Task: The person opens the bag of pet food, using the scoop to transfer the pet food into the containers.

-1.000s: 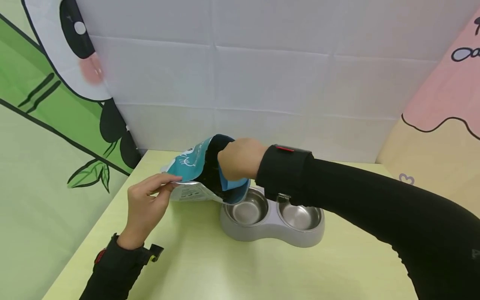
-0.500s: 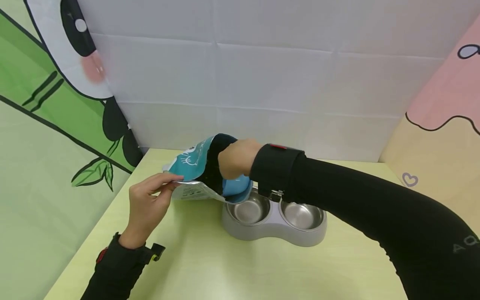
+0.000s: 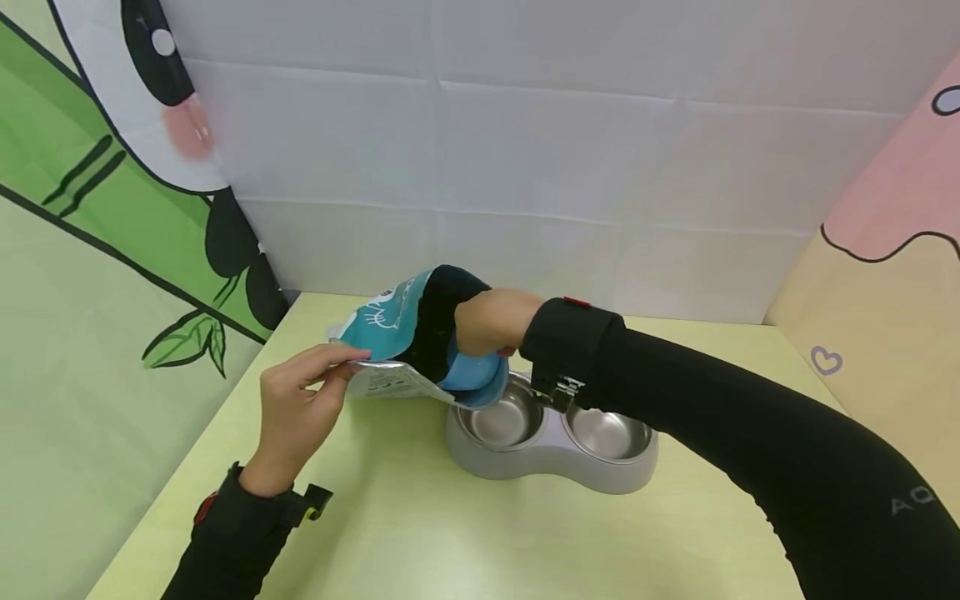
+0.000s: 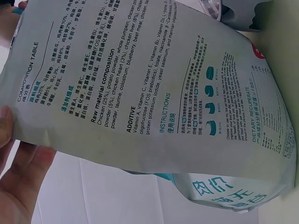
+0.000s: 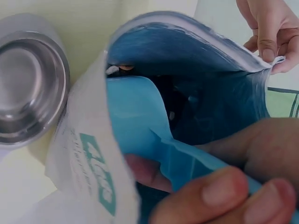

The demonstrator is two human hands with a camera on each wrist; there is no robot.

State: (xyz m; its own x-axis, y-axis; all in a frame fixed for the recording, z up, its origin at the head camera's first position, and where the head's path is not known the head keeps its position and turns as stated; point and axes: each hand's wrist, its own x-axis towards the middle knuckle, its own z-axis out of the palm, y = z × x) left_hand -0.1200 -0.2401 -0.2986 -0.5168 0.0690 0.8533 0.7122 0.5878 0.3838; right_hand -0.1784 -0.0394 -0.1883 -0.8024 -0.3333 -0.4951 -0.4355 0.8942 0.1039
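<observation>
My left hand (image 3: 300, 412) pinches the rim of a teal and white pet food bag (image 3: 386, 321) between thumb and fingers, keeping its mouth spread. The bag leans on its side, mouth facing right; its printed back panel (image 4: 154, 93) fills the left wrist view. In my right hand (image 3: 491, 321), fingers curl round the handle of a blue scoop (image 5: 135, 109). The scoop's head lies inside the mouth, near the rim, and a few pale and brown bits (image 5: 125, 68) show behind it. Darkness hides most of the bag's inside.
A grey double pet bowl stand (image 3: 551, 460) with two steel bowls sits on the pale yellow table (image 3: 420, 533), right beside the bag's mouth. My right forearm passes above it. A white cloth wall (image 3: 540, 167) rises behind the table, with cartoon-printed panels at both sides.
My right hand has shifted a little to the right, toward the bag's opening, and more of the blue scoop shows. My left hand keeps its hold on the rim.
</observation>
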